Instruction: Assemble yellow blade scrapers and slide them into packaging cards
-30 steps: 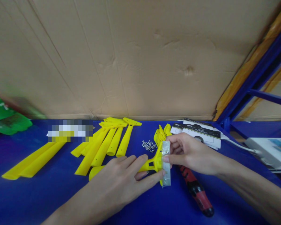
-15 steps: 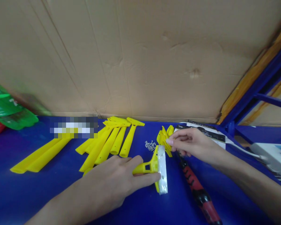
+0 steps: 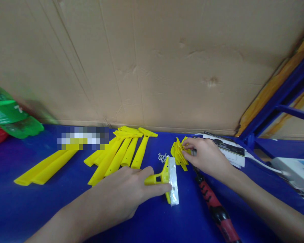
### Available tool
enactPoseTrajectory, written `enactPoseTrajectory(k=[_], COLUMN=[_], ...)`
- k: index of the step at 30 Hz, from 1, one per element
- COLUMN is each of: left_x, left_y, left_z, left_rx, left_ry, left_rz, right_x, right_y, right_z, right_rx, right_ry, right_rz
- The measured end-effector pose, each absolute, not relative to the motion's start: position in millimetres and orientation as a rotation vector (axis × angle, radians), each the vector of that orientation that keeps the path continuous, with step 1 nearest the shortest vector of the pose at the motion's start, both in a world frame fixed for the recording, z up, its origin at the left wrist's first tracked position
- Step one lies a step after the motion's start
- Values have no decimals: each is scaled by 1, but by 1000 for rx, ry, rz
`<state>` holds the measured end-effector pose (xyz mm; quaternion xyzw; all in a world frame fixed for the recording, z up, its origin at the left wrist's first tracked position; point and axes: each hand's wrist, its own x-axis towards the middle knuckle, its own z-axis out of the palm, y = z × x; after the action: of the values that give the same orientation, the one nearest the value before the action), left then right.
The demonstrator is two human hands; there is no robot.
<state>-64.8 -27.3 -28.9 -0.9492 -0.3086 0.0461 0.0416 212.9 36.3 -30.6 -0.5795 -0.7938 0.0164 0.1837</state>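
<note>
My left hand (image 3: 126, 192) is wrapped round the handle of a yellow scraper (image 3: 165, 173), its index finger laid along the head. A silvery blade strip (image 3: 174, 189) lies across the scraper's head. My right hand (image 3: 205, 153) is at a small pile of yellow plastic pieces (image 3: 177, 153), thumb and fingers pinched on one at the pile's right side. Its fingertips partly cover that piece. Just left of the pile lie small screws (image 3: 163, 157). Below my right hand, a red and black electric screwdriver (image 3: 212, 202) points toward the pile.
Several yellow scraper handles (image 3: 116, 152) lie on the blue table (image 3: 66, 202), with two more handles (image 3: 48, 165) farther left, beside a blurred patch. A green bottle (image 3: 12, 116) stands far left. Black-and-white packages (image 3: 229, 148) and a white box (image 3: 291, 172) are at right; cardboard (image 3: 142, 67) backs the table.
My right hand has come down onto the yellow pieces and its fingers have closed in on one. The scraper in my left hand has shifted slightly left. The view has moved a little.
</note>
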Motion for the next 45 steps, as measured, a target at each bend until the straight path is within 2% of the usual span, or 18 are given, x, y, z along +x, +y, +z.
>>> enactPoseTrajectory(k=[12,19,31,45], left_x=[-61,-58,-50,-42], left_y=[-28,-28,-32,-31], left_z=[-32,-30,-23,-24], left_rx=[-2870,-2856,-2832,-2810], left_ry=[-975,-1017,-971,-1024], left_rz=[150,125,100,169], right_x=[208,214,204,208], right_y=[32,39,41,30], right_z=[-33,-26,-21,-15], right_rx=[-1702,-1853,-2048,-2035], right_ry=[-2196,-2177,-2246,-2276], right_rz=[27,-156,-262,-331])
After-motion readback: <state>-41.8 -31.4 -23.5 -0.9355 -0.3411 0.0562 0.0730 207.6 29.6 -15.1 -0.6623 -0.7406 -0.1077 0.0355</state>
